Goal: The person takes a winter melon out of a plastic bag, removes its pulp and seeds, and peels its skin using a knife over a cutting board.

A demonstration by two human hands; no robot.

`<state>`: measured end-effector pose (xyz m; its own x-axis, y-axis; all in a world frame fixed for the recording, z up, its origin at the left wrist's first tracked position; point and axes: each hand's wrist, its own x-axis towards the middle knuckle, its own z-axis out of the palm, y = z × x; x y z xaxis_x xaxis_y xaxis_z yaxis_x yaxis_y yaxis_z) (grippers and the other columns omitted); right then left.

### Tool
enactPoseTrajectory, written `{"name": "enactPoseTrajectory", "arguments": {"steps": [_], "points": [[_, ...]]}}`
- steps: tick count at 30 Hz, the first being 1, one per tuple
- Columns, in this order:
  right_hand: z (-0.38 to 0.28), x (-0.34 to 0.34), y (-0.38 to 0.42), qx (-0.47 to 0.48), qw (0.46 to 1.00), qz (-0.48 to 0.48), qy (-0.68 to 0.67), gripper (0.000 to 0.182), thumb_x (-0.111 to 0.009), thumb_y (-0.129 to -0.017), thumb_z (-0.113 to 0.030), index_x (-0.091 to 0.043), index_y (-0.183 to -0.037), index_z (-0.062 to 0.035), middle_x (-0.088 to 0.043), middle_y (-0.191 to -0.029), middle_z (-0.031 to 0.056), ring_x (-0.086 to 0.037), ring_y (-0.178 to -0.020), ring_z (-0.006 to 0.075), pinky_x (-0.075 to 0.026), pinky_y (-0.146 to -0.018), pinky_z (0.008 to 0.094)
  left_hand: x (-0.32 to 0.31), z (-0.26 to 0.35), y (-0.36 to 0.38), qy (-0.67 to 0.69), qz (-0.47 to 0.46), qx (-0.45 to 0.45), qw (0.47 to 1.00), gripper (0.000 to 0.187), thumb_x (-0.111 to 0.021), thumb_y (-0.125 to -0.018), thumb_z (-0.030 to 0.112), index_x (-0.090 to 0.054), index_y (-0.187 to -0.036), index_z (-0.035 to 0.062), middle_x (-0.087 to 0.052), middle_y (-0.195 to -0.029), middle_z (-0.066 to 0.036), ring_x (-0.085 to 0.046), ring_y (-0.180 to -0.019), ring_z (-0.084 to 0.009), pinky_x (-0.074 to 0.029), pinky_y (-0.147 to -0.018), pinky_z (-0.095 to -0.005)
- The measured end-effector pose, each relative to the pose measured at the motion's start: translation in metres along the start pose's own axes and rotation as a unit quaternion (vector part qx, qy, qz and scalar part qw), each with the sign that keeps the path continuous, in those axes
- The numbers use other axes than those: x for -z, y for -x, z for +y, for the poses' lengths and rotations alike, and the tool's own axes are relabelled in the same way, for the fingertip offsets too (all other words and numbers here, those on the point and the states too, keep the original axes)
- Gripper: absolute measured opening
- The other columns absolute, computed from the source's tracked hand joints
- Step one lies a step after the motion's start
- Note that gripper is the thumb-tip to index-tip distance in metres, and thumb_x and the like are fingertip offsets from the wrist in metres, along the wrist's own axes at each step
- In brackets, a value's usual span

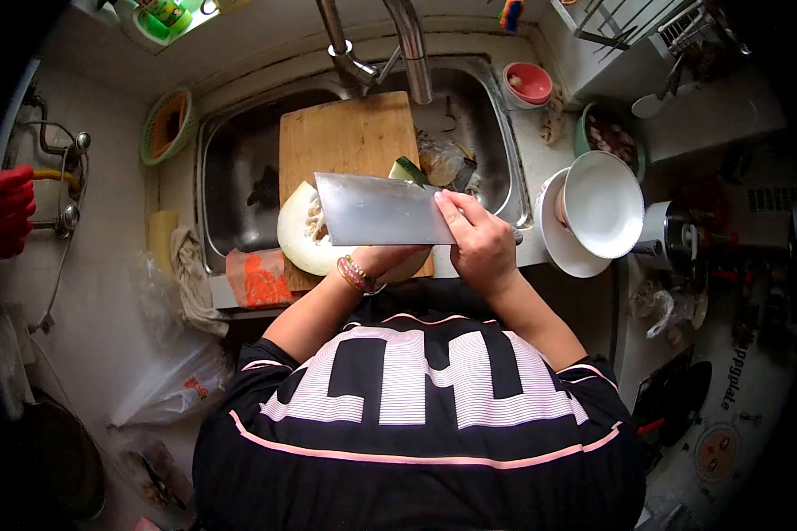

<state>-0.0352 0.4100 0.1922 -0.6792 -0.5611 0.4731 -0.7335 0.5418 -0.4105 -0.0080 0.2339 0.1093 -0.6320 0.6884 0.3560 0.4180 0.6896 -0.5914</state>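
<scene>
My right hand [483, 239] is closed around the handle end of a broad cleaver [385, 212], its fingers resting against the blade. The blade lies across the view, over a wooden cutting board [345, 133]. Beneath and left of the blade sits a pale melon or gourd [299, 239], cut open with seeds and pulp showing. My left hand [385, 259] is beside it, mostly hidden under the blade, so its fingers cannot be made out. Just above the blade lies a green-skinned piece [407, 170] on the board.
The board spans a steel sink [239, 137] below a faucet [412, 53]. White bowls [602, 203], a pink bowl [529, 82] and a green bowl [584, 133] stand right. A green basket [168, 126], cloth [192, 279] and orange-red packet [259, 278] are left.
</scene>
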Motion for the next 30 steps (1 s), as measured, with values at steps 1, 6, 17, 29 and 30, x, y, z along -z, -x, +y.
{"name": "enactPoseTrajectory", "arguments": {"steps": [1, 6, 17, 29, 30], "points": [[0.002, 0.000, 0.002, -0.008, 1.000, -0.001, 0.008, 0.038, -0.054, -0.074, 0.001, -0.063, -0.111, 0.0004, -0.063, -0.104, 0.0139, -0.066, -0.082, 0.0301, -0.055, -0.070, 0.0363, -0.001, 0.002, -0.001, 0.109, 0.003, 0.046, 0.993, 0.021, -0.058, -0.086, 0.017, -0.061, -0.105, 0.0095, -0.062, -0.102, -0.005, -0.059, -0.090, -0.0180, -0.048, -0.073, -0.0319], [0.013, -0.006, 0.013, -0.019, 1.000, 0.015, 0.014, 0.035, -0.055, -0.077, -0.004, -0.062, -0.112, -0.0008, -0.062, -0.104, 0.0121, -0.066, -0.077, 0.0283, -0.055, -0.068, 0.0357, 0.001, 0.010, -0.004, 0.401, -0.018, 0.151, 0.903, 0.018, -0.063, -0.082, 0.020, -0.061, -0.094, 0.0077, -0.062, -0.091, -0.003, -0.058, -0.080, -0.0182, -0.046, -0.068, -0.0333], [0.059, -0.032, 0.057, -0.245, 0.967, -0.061, -0.027, 0.026, -0.051, -0.087, -0.007, -0.064, -0.109, -0.0051, -0.063, -0.097, 0.0150, -0.063, -0.084, 0.0355, -0.051, -0.075, 0.0439, 0.053, -0.034, -0.020, 0.762, -0.082, 0.421, 0.485, 0.059, -0.082, -0.065, 0.017, -0.051, -0.111, -0.0014, -0.061, -0.099, -0.009, -0.058, -0.090, -0.0145, -0.049, -0.080, -0.0289], [-0.013, 0.005, 0.008, -0.019, 1.000, 0.007, -0.014, 0.036, -0.052, -0.077, 0.000, -0.061, -0.113, 0.0019, -0.061, -0.103, 0.0140, -0.066, -0.080, 0.0294, -0.055, -0.068, 0.0359, -0.055, 0.029, 0.065, 0.838, 0.014, 0.348, 0.421, 0.042, -0.043, -0.097, 0.028, -0.041, -0.134, 0.0072, -0.049, -0.131, -0.007, -0.046, -0.122, -0.0232, -0.035, -0.105, -0.0382], [-0.013, 0.005, 0.008, -0.016, 1.000, -0.005, 0.000, 0.035, -0.052, -0.079, -0.003, -0.060, -0.113, 0.0026, -0.061, -0.104, 0.0139, -0.066, -0.080, 0.0285, -0.056, -0.068, 0.0356, -0.052, 0.031, 0.066, 0.821, 0.020, 0.329, 0.466, 0.042, -0.041, -0.098, 0.028, -0.041, -0.134, 0.0075, -0.049, -0.131, -0.008, -0.045, -0.122, -0.0235, -0.034, -0.106, -0.0383]]}}
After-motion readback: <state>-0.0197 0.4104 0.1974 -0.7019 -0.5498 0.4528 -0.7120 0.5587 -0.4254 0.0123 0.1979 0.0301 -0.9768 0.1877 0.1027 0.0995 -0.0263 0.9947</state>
